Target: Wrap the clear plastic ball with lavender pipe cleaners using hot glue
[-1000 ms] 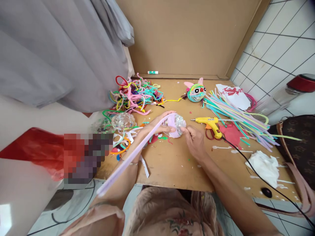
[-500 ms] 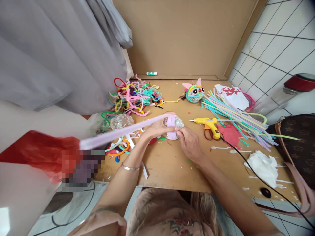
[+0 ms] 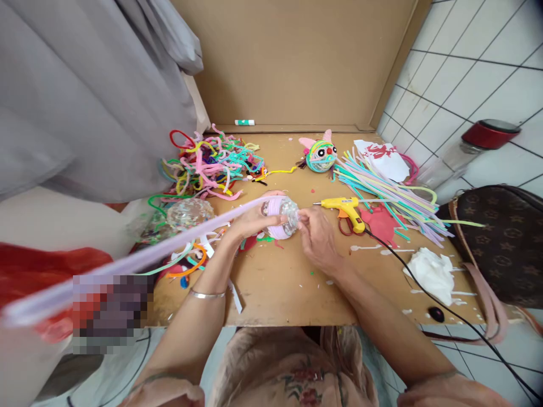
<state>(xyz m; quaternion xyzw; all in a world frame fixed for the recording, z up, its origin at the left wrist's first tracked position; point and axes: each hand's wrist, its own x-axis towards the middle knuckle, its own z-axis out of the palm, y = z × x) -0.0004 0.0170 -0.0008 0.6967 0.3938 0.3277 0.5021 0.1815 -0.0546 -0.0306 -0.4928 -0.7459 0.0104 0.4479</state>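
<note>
A clear plastic bottle piece, rounded at its end, is wrapped in lilac pipe cleaner around its left part. My left hand grips it from the left, thumb pressed over the wrapping. From there a long loose length of lilac pipe cleaner stretches left and toward me, over my forearm. My right hand has its fingers closed at the right end of the bottle piece, pinching or steadying it. A yellow glue gun lies just beyond my right hand.
Tangled pipe cleaners heap at the back left, near another clear plastic piece. A wrapped pig-eared figure, straight pipe cleaners, crumpled tissue and a brown bag lie rightward. The gun's black cord crosses the table's right side.
The view has shifted right. The lilac strand now reaches farther left and toward me, and more of the bottle piece's clear end shows between my hands.
</note>
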